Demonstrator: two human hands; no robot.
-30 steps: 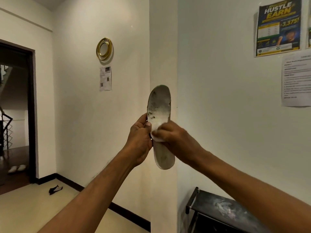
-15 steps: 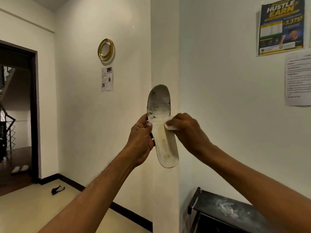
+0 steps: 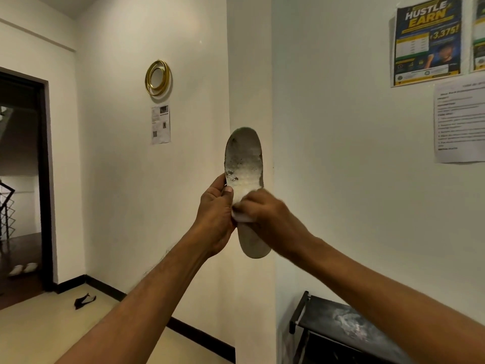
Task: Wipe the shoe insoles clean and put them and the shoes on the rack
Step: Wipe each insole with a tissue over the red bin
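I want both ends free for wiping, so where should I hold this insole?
Pinch the insole at its narrow middle from the left, as the left hand does: thumb on the face, fingers behind. It stands upright, toe up, so the grimy top and heel stay open to the wipe.

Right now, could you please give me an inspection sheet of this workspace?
Surface: black shoe rack top, pale smears on it.
Job's things: dirty grey-white foam insole held upright, grimy wide end up; white wipe on its middle.
Clutter: small black scrap on the cream floor.
Hands: left hand grips the insole's edge; right hand presses the wipe against it.
Cables: nothing seen.
Surroundings: round gold-rimmed mirror, blue poster, dark doorway.
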